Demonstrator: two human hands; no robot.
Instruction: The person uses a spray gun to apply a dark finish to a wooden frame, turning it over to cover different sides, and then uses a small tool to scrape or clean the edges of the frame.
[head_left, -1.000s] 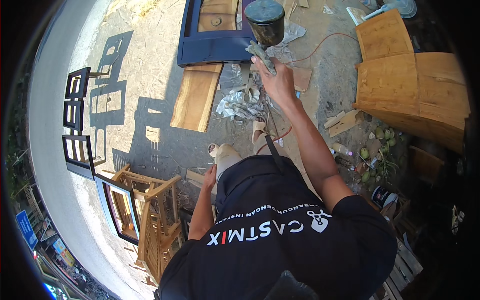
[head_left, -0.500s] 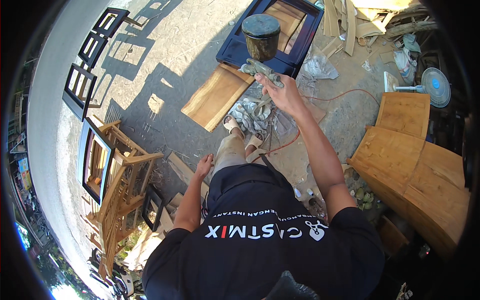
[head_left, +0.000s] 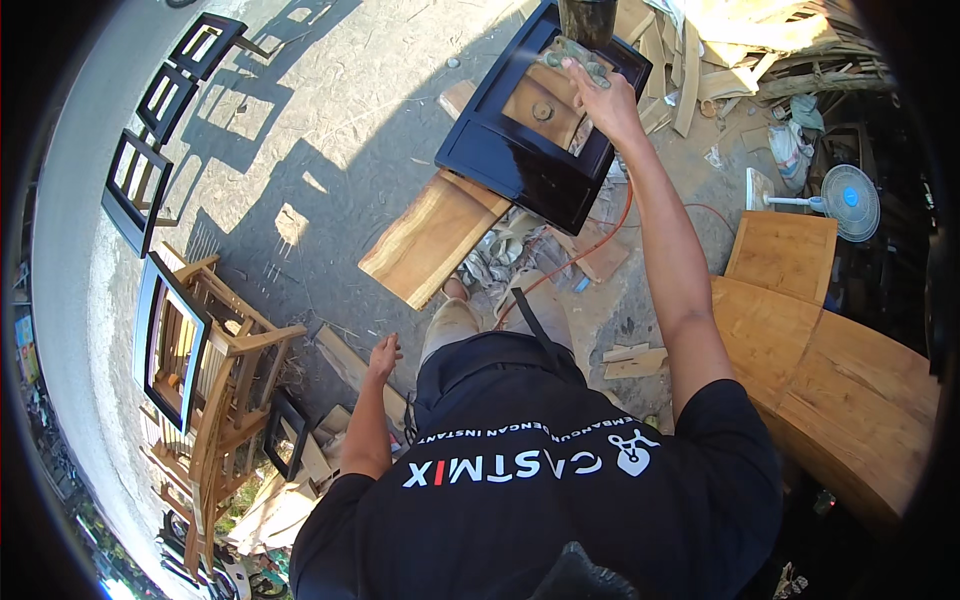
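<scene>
My right hand [head_left: 606,106] is closed round a spray gun [head_left: 582,62] with a dark paint cup [head_left: 588,22] on top, partly cut off by the upper edge of the view. Pale mist seems to leave the nozzle toward the left. The gun hovers over a glossy black frame [head_left: 510,172] with a rectangular opening. Through the opening a light-brown wooden board shows. My left hand [head_left: 385,355] hangs low at my left side, its fingers loosely apart with nothing in them.
A wooden plank [head_left: 428,240] lies in front of the black frame. A red hose [head_left: 570,262] crosses the ground by my legs. Wooden cabinets [head_left: 800,330] and a fan [head_left: 850,202] stand at right. Black frames [head_left: 140,190] and wooden chairs [head_left: 225,345] line the left; scrap wood [head_left: 690,70] lies far right.
My right hand has carried the spray gun forward and to the right, over the black frame's opening. Pale mist now shows at the nozzle. My left hand hangs slightly farther left and lower.
</scene>
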